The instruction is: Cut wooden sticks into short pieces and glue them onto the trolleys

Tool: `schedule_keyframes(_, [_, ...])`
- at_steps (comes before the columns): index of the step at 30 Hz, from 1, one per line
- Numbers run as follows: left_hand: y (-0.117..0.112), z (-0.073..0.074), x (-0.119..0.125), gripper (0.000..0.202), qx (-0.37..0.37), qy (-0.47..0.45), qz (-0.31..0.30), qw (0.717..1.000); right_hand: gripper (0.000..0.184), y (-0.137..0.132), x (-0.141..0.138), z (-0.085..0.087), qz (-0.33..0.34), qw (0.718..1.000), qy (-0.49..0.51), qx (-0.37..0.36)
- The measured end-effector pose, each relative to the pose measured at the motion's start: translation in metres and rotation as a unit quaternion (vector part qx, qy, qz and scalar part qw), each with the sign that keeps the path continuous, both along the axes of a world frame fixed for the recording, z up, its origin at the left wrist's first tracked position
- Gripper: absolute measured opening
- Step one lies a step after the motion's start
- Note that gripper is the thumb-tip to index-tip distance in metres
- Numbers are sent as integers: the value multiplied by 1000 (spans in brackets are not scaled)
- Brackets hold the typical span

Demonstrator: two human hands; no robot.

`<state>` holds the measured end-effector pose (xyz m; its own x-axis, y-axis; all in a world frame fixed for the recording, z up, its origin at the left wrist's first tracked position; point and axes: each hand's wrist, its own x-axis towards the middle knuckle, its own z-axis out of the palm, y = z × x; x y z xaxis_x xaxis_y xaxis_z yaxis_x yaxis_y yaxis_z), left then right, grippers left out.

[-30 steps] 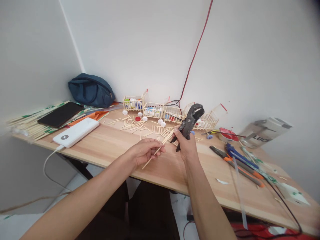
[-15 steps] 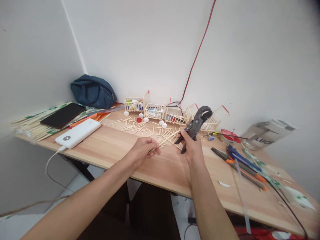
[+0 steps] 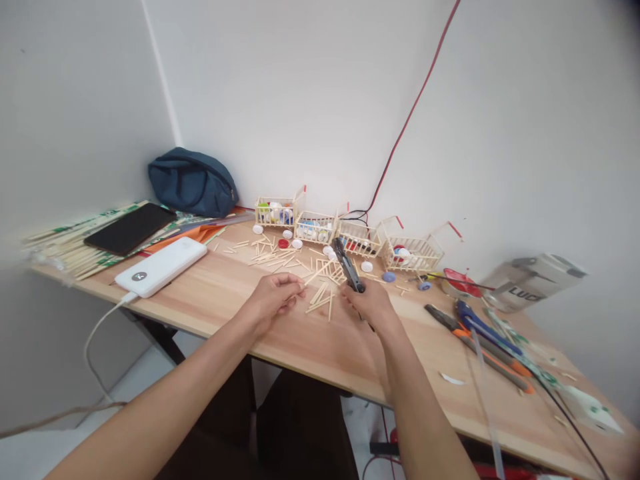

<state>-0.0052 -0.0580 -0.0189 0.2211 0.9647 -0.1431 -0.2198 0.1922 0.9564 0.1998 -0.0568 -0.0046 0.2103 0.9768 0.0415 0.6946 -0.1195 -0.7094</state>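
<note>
My right hand (image 3: 371,305) grips black pliers (image 3: 347,265) by the handles, the jaws tipped down and forward towards a small stick frame (image 3: 330,269) on the wooden table (image 3: 320,333). My left hand (image 3: 274,297) rests on the table with fingers curled, pinching a thin wooden stick (image 3: 314,277) near loose cut sticks (image 3: 320,301). A row of little stick carts (image 3: 345,235) holding bottle caps stands behind, along the wall.
A white power bank (image 3: 161,266) with cable, a black phone (image 3: 131,227), bundled sticks (image 3: 65,248) and a blue bag (image 3: 193,183) lie left. Screwdrivers and cutters (image 3: 480,333), a red lid (image 3: 459,280) and a grey box (image 3: 533,280) sit right. A red wire (image 3: 410,113) runs up the wall.
My right hand lowered the pliers from upright in the air down to the table, jaws now pointing forward. My left hand settled onto the table with the stick; cut pieces lie between the hands.
</note>
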Motion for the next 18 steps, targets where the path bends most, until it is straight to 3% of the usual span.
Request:
schedule_keyframes(8, [-1,10,3,19,7,-79,-11,997,32,-51,17,21,155,985,-69,12])
schedule_keyframes(12, [-3,13,9,19,35,-124,-15,992,31,-70,14,26,155,984,-85,-4])
schedule_keyframes(18, [-7,10,20,15,84,-123,19,989,31,-72,-3,30,140,984,-105,12])
